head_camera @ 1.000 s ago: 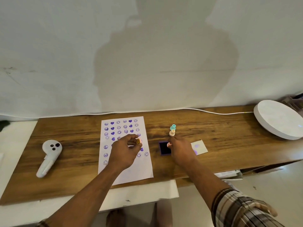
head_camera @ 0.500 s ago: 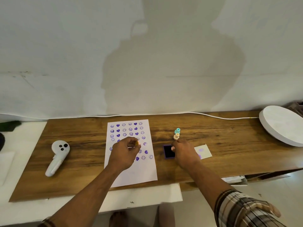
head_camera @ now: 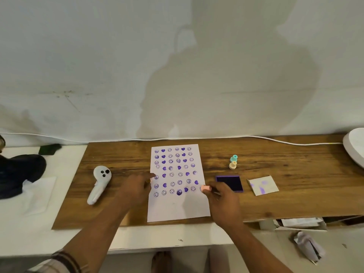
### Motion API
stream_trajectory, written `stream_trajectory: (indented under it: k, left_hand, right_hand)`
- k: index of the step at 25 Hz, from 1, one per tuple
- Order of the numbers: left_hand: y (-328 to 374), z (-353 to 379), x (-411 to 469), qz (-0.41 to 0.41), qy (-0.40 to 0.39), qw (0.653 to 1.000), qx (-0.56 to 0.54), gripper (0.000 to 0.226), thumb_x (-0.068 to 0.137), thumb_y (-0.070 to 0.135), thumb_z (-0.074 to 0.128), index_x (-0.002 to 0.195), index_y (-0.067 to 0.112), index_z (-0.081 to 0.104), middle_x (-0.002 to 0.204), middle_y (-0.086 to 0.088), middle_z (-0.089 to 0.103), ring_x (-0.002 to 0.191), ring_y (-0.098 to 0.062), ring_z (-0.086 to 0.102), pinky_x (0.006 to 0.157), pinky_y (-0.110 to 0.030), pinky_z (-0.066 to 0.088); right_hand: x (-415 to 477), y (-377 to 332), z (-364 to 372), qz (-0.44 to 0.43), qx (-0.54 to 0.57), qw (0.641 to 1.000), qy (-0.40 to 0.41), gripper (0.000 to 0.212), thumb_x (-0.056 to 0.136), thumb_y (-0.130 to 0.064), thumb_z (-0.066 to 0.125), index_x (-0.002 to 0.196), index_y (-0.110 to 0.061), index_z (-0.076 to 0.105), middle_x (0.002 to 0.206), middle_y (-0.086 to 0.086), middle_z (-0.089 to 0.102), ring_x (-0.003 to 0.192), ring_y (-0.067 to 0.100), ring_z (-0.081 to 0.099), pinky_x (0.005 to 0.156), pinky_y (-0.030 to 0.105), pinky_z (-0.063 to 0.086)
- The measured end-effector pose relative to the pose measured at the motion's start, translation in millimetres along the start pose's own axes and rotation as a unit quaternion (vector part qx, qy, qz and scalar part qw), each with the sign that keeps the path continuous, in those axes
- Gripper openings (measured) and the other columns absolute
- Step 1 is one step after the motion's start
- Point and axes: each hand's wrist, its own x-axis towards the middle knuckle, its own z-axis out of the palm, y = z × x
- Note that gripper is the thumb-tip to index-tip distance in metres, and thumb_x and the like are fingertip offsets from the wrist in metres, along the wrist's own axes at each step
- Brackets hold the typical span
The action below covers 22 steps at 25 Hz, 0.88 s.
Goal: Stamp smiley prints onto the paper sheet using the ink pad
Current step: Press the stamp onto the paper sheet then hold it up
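The white paper sheet (head_camera: 178, 205) lies on the wooden board, with rows of purple smileys and hearts covering its upper part. My right hand (head_camera: 223, 203) pinches a small pink stamp (head_camera: 205, 188) at the sheet's right edge, level with the lowest row of prints. The open purple ink pad (head_camera: 229, 183) sits just right of that hand. My left hand (head_camera: 136, 189) is blurred and rests at the sheet's left edge with its fingertips on the paper. Whether it holds anything is hidden.
A teal stamp (head_camera: 234, 158) and a cream stamp (head_camera: 233, 165) stand behind the ink pad. A stained white square (head_camera: 263, 185) lies to the pad's right. A white controller (head_camera: 99, 184) lies left of the sheet, and a white round disc (head_camera: 354, 148) is at far right. A white cable (head_camera: 275, 140) runs along the wall.
My right hand left the ink pad and came to the sheet's right edge with the pink stamp. My left hand slid from the middle of the sheet to its left edge.
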Motion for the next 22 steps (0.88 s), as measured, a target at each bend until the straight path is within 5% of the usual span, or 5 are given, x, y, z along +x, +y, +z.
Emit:
stream_trajectory:
  k: [6, 10, 14, 22]
  left_hand:
    - [3, 20, -14, 0.023, 0.001, 0.998, 0.062, 0.033, 0.101, 0.031, 0.058, 0.131, 0.025, 0.07, 0.136, 0.003, 0.069, 0.118, -0.021, 0.067, 0.095, -0.031, 0.051]
    - [18, 33, -23, 0.039, 0.028, 0.997, 0.059, 0.038, 0.098, 0.038, 0.052, 0.127, 0.022, 0.071, 0.128, -0.001, 0.073, 0.107, -0.026, 0.072, 0.084, -0.037, 0.059]
    - [29, 39, -22, 0.031, 0.019, 0.996, 0.08, 0.039, 0.1, 0.041, 0.053, 0.131, 0.023, 0.068, 0.127, -0.004, 0.073, 0.104, -0.028, 0.072, 0.082, -0.041, 0.061]
    - [36, 46, -1, -0.006, 0.002, 0.99, 0.138, 0.043, 0.102, 0.038, 0.058, 0.141, 0.022, 0.06, 0.134, -0.006, 0.069, 0.111, -0.026, 0.069, 0.087, -0.036, 0.058]
  right_hand:
    - [2, -22, 41, -0.023, 0.041, 0.999, -0.014, 0.024, 0.093, -0.029, 0.081, 0.116, -0.028, 0.073, 0.109, -0.017, 0.071, 0.097, 0.001, 0.07, 0.082, 0.023, 0.06]
    - [-1, -26, 50, -0.019, 0.012, 0.999, -0.029, 0.028, 0.093, -0.03, 0.08, 0.119, -0.023, 0.072, 0.117, -0.006, 0.074, 0.099, 0.011, 0.071, 0.091, 0.035, 0.062]
    - [-14, -26, 57, -0.032, -0.062, 0.995, -0.067, 0.034, 0.093, -0.039, 0.079, 0.124, -0.028, 0.069, 0.123, -0.008, 0.074, 0.104, 0.011, 0.069, 0.098, 0.03, 0.057]
    - [-24, -33, 77, -0.066, -0.146, 0.977, -0.143, 0.021, 0.097, -0.047, 0.07, 0.112, -0.038, 0.058, 0.123, -0.01, 0.072, 0.097, 0.006, 0.06, 0.086, 0.015, 0.042]
